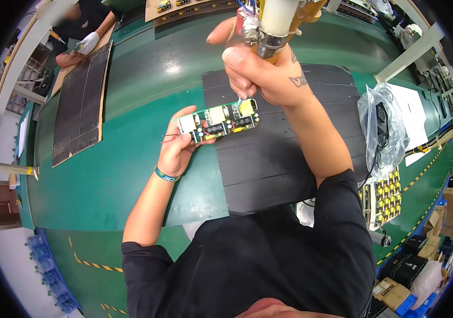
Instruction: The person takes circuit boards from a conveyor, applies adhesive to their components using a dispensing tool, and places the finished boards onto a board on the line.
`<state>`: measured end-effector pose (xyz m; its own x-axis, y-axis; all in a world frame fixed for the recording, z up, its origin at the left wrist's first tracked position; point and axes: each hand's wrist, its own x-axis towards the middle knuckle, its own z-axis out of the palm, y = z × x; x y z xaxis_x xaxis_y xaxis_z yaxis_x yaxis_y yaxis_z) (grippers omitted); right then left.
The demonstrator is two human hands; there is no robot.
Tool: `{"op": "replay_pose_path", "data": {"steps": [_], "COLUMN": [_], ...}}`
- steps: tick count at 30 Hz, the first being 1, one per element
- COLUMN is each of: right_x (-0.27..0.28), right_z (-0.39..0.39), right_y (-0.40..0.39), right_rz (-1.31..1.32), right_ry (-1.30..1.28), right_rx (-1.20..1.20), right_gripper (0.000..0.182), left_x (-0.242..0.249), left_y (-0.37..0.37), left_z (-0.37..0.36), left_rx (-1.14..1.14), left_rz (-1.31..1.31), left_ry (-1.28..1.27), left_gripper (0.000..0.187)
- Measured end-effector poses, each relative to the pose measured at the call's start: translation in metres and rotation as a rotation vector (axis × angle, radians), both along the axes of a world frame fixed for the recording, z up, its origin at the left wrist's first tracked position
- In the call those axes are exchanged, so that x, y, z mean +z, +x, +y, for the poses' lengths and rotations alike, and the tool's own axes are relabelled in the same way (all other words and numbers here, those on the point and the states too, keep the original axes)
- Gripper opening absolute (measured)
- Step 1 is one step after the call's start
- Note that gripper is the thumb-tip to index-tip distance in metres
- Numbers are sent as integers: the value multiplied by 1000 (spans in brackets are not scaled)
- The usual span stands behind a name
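Observation:
My left hand (pixel 176 146) holds a green circuit board (pixel 218 121) by its left end, with yellow transformers and dark parts on top. Thin red wires stick out near its left end. Above the board's right end, my right hand (pixel 263 77) is closed around a dispenser-like tool (pixel 278 24) with a white body. The tool's lower tip is at or just above the board; whether they touch I cannot tell. Below the board lies a black mat (pixel 269 169) on the green table (pixel 131 180).
Across the table at upper left, a person (pixel 86 26) with a gloved hand works beside a black board (pixel 82 100). A clear plastic bag (pixel 383 132) with a black cable and a panel of yellow components (pixel 388 196) lie at right. Several boards sit at the top.

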<state>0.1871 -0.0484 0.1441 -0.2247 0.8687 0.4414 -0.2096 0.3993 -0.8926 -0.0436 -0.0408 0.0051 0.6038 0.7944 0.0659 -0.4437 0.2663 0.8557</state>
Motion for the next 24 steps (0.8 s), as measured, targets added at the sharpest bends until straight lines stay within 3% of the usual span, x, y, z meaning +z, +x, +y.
{"op": "replay_pose_path", "data": {"steps": [24], "right_x": [1], "right_z": [2], "right_y": [-1], "right_rz": [-19], "right_ry": [16], "right_rx": [-22], "right_gripper": [17], "left_x": [-1], "left_y": [0], "left_z": [-1], "left_rx": [27], "left_rz": [-39], "left_ry": [48], "left_gripper": [64]}}
